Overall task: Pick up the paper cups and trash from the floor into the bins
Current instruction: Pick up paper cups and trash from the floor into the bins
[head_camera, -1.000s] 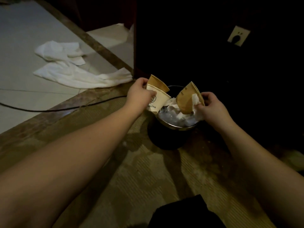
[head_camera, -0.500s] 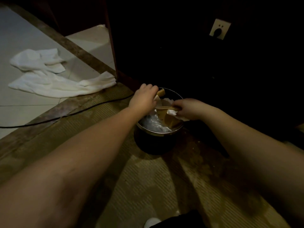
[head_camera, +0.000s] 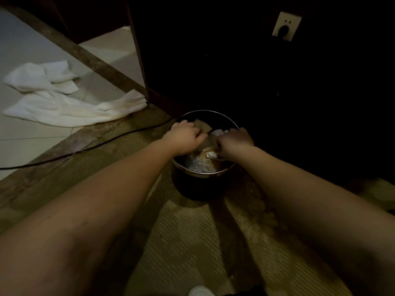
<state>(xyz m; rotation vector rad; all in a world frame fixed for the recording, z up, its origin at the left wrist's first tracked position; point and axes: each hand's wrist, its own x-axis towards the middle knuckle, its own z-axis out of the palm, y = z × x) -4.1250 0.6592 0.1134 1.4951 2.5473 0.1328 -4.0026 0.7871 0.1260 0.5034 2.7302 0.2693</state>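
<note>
A patterned olive carpet [head_camera: 192, 242] fills the lower half of the view, running from 6 o'clock up to the centre. At 9 to 11 o'clock lies a pale tiled floor [head_camera: 19, 60], split off from the carpet by a brown stone threshold strip [head_camera: 64, 144]. A dark wall or cabinet front [head_camera: 235, 60] takes up 12 to 3 o'clock, with a white wall socket [head_camera: 286, 26] at 1 o'clock.

A crumpled white towel [head_camera: 55, 99] sprawls on the tiles at 10 o'clock, its end touching the threshold. A thin black cable [head_camera: 85, 149] crosses the threshold at 9 o'clock and runs toward the bin.

The round dark bin [head_camera: 198, 186] with a shiny metal rim stands on the carpet just above centre. Both bare forearms reach into its mouth from 7 and 4 o'clock.

The left hand [head_camera: 186, 136] is inside the rim at the bin's 10 o'clock side, fingers curled down round a brown paper cup [head_camera: 202, 126], whose edge sticks out just beyond the knuckles. The right hand [head_camera: 234, 142] is at the bin's 2 o'clock side, fingers curled and pressed together, gripping a flattened second cup [head_camera: 208, 149] and white tissue [head_camera: 212, 154] that lie beneath and between the two hands. More tissue [head_camera: 218, 132] shows just above the right knuckles. Pale crumpled trash [head_camera: 198, 165] lies lower in the bin, under both hands. The fingertips themselves are hidden inside the bin.
</note>
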